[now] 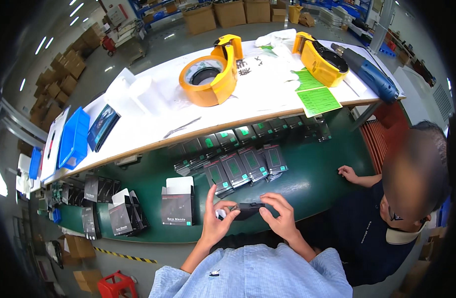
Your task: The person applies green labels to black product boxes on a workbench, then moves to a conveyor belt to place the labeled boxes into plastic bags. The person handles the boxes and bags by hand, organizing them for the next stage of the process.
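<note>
From my remote station, I look down on a green worktop spanning the middle of the view, with a white-topped shelf raised along its far side. At my right sits a co-worker in a dark shirt, one hand resting on the worktop. On the shelf I make out a yellow tape dispenser, a blue power tool near the right end and a blue tray near the left. Rows of dark packages lie below the shelf edge; a box with its white flap raised stands left of my hands. My left hand pinches one end of a flat black object, index finger pointing up; my right hand grips its other end. The object is just above the worktop's near edge, in front of my chest. Smallest, a white bit shows at my left fingers; I cannot tell what it is.
</note>
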